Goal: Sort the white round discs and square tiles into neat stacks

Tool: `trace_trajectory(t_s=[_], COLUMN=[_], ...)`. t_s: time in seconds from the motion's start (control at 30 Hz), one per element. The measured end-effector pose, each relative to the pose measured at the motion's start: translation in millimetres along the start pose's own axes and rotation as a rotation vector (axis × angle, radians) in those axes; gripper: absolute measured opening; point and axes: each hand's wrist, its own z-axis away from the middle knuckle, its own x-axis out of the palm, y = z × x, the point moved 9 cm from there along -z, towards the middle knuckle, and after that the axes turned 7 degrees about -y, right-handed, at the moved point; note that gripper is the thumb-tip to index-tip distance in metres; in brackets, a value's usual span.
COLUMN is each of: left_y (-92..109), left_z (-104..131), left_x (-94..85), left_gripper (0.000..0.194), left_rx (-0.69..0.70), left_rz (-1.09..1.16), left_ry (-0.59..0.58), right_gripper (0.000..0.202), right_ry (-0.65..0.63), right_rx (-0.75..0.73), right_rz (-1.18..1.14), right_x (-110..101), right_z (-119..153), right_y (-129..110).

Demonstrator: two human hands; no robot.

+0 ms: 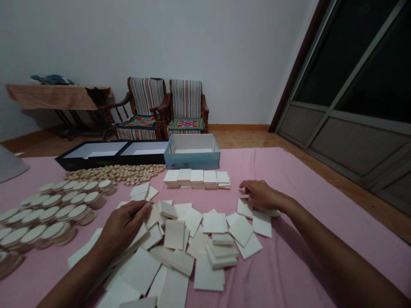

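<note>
Many thin, pale square tiles (174,234) lie in a loose, overlapping heap on the pink cloth. My left hand (123,226) rests at the heap's left side, its fingers together against tiles; what they grip is hidden. At the heap's right end, my right hand (260,194) is lowered over some tiles, its fingers curled, with a thin tile edge showing beneath them. Beyond the heap, a row of short square-tile stacks (197,178) stands in front of a light blue open box (192,160).
Round wooden discs (51,214) stand in stacked rows at left. Small wooden pieces (118,173) lie before a black divided box (86,162). The pink cloth (308,192) extends rightward; two chairs (186,100) stand beyond.
</note>
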Motion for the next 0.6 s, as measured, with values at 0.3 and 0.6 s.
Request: trace_trajectory(t_s=[0.3,0.6], left_y=[-3,-2], left_z=[2,4], left_x=[3.2,5.4], left_gripper=[0.046,0.044], left_rx=[0.005,0.032], left_rz=[0.018,0.022], left_ry=[-0.019,-0.024], right_gripper=[0.027,0.039], right_ry=[0.357,0.291], right_rx=[0.113,0.105], right_rz=[-0.249,-0.236], right_x=[-46,-27], right_z=[-52,-77], right_y=[6,6])
